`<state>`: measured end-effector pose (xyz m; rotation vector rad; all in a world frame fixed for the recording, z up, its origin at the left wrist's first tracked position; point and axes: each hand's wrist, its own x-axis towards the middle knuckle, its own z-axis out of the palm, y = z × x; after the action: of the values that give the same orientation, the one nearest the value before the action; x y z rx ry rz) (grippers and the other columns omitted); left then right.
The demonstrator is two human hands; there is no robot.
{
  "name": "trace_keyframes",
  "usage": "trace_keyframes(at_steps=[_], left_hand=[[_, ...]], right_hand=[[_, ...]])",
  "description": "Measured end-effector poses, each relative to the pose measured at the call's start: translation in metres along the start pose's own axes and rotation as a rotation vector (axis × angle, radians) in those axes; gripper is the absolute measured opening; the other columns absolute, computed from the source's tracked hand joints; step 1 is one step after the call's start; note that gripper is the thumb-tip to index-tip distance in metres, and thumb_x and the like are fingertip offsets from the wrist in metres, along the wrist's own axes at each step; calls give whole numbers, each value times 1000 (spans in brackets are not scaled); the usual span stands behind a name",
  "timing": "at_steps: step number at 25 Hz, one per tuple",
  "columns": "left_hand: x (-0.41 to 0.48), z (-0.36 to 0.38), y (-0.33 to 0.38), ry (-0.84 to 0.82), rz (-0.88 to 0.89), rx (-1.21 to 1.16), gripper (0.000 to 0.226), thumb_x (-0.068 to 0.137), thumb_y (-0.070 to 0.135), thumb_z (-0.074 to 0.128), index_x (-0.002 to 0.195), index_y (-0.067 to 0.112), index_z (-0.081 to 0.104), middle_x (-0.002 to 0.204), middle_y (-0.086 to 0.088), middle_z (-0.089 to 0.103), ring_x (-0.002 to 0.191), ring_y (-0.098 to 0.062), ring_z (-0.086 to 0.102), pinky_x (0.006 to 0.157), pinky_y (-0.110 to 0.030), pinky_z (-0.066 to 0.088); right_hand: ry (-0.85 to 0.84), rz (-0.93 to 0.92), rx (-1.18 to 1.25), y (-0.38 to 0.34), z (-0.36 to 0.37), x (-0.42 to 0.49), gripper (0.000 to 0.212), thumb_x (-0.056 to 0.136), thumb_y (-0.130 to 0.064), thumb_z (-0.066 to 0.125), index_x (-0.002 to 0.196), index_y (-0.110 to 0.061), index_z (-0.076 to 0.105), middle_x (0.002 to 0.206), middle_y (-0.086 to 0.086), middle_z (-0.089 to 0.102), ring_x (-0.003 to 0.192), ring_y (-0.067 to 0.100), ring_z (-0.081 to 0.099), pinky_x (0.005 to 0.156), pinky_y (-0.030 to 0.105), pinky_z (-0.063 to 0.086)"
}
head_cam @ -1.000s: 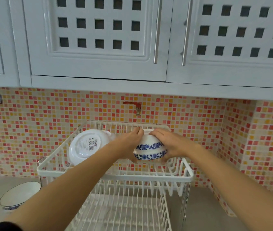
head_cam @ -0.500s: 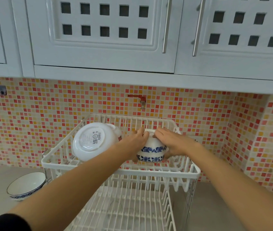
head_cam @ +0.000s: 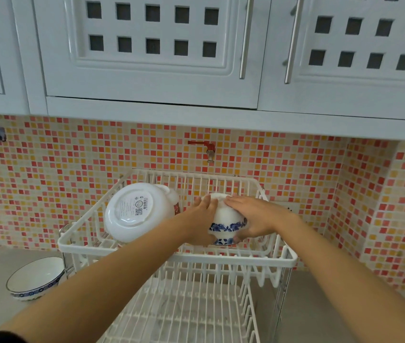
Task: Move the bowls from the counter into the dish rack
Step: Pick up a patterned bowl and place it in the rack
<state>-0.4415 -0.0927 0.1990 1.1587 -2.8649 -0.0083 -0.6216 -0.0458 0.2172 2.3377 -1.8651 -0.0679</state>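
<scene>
Both hands on the bowl, top tier of white wire dish rack [head_cam: 176, 253]!
Left hand [head_cam: 202, 215] and right hand [head_cam: 250, 216] clasping upturned white blue-flowered bowl [head_cam: 226, 222] (right of tilted white plastic container [head_cam: 137, 210]).

Both arms stretched forward, forearms bare, dark sleeve edge at left elbow. Left hand [head_cam: 202, 219] and right hand [head_cam: 252, 215] face each other, palms inward, fingers [head_cam: 233, 200] curled and pressing in from opposite sides, clasping an upside-down blue-patterned bowl [head_cam: 225, 222] between them.
</scene>
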Motion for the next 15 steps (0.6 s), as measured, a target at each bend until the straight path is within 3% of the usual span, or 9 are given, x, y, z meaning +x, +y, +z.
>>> trace_keyframes(at_steps=[8,12,15], left_hand=[[0,-3,8,34,14,-18,82,86,25,61,146,6,10,156,-12,9,146,-37,-1,117,-48,18],[-2,-4,8,-17,-1,17,86,87,29,59,148,5,4,159,-13,-2,146,-37,-5,118,-49,16],[-6,-11,4,-51,-18,-19,89,90,32,53,149,8,-9,159,-10,-15,146,-32,-11,120,-47,11]], right_hand=[[-24,-21,-51,-3,-2,0,102,75,-53,68,150,-14,10,159,2,10,146,14,10,115,32,19],[-6,-7,-38,-4,-5,-3,104,71,-59,69,150,-18,15,159,-1,15,145,13,17,113,33,26],[-41,52,-36,-6,-11,-10,101,74,-70,56,150,-21,10,160,-4,7,146,11,11,116,39,26]])
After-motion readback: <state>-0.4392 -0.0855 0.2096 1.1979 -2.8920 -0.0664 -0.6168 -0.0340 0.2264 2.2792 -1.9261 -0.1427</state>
